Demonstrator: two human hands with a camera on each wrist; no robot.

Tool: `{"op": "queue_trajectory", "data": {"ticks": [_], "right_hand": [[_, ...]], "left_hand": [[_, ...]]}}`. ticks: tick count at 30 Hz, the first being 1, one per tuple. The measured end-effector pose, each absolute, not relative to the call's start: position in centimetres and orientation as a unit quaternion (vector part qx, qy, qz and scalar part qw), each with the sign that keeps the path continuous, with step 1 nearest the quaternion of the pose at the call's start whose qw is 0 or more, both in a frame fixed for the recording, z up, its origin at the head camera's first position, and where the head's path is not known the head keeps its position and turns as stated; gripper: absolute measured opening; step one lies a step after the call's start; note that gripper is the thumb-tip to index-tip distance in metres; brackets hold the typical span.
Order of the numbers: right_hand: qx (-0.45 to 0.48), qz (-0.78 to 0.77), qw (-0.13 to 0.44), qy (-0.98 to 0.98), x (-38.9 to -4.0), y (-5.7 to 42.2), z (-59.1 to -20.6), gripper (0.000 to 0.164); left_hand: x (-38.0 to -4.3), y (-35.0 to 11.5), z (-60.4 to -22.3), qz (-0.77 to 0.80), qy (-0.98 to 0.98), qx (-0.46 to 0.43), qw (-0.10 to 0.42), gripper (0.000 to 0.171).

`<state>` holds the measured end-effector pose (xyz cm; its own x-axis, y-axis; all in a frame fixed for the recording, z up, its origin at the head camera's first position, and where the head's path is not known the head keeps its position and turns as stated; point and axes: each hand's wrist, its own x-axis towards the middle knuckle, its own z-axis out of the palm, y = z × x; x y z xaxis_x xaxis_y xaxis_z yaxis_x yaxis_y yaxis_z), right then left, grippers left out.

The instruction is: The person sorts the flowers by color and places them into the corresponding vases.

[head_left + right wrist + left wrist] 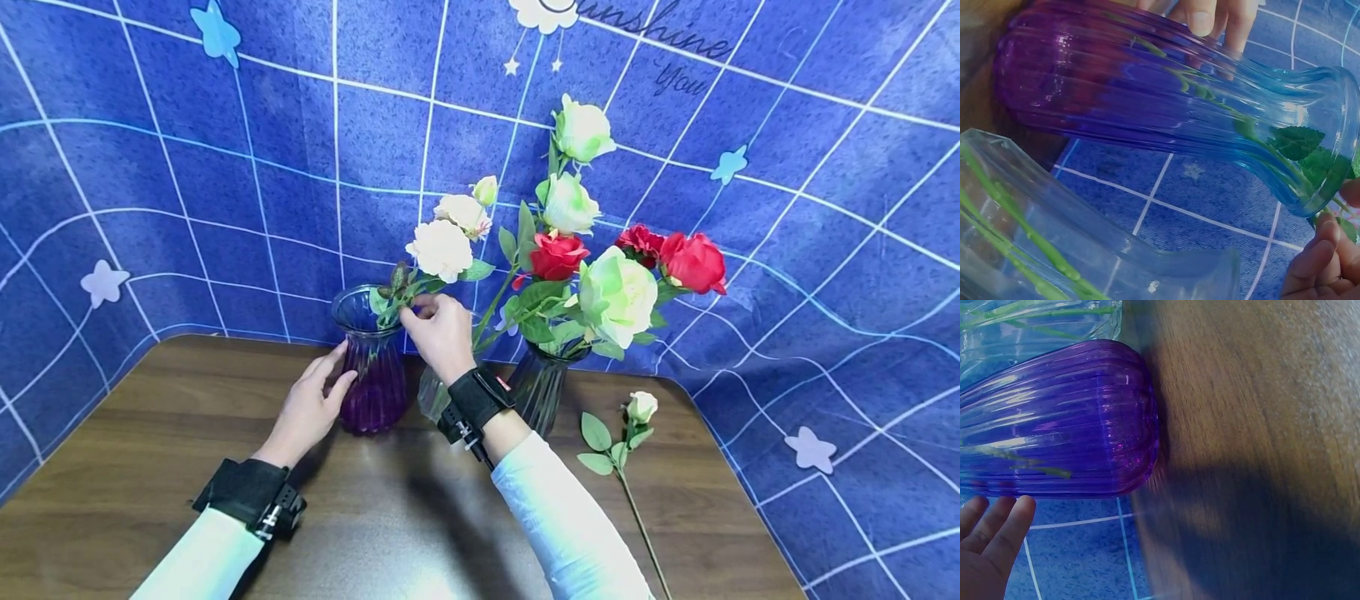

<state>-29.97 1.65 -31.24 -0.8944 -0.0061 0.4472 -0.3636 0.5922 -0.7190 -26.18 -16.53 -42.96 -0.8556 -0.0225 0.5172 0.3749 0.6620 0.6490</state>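
Observation:
A purple glass vase [373,387] with a bluish flared neck stands upright near the back of the table. My left hand [309,407] touches its left side with the fingertips, thumb at the front; the fingers [1013,528] look fairly straight in the left wrist view. At the rim, my right hand [444,335] pinches the leafy stem of a white flower spray [442,250] with two blooms and a bud. Its lower stem [1194,87] runs down inside the vase, seen through the glass, and green leaves [1297,142] sit within the neck.
Right of the purple vase, a clear vase [433,396] is partly hidden by my right wrist. A dark grey vase [542,387] stands beyond, below red roses [693,262] and pale green roses [618,296]. One white rose [642,407] lies on the table's right. Blue cloth [285,208] hangs behind.

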Motion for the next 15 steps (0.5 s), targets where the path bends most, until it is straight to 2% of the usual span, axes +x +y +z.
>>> {"op": "queue_trajectory", "data": {"ticks": [15], "right_hand": [[0.154, 0.468, 0.241, -0.836, -28.1, 5.2, -33.2, 0.014]], "left_hand": [[-26.2, -16.4, -43.1, -0.400, -0.872, -0.108, 0.261, 0.049]]}}
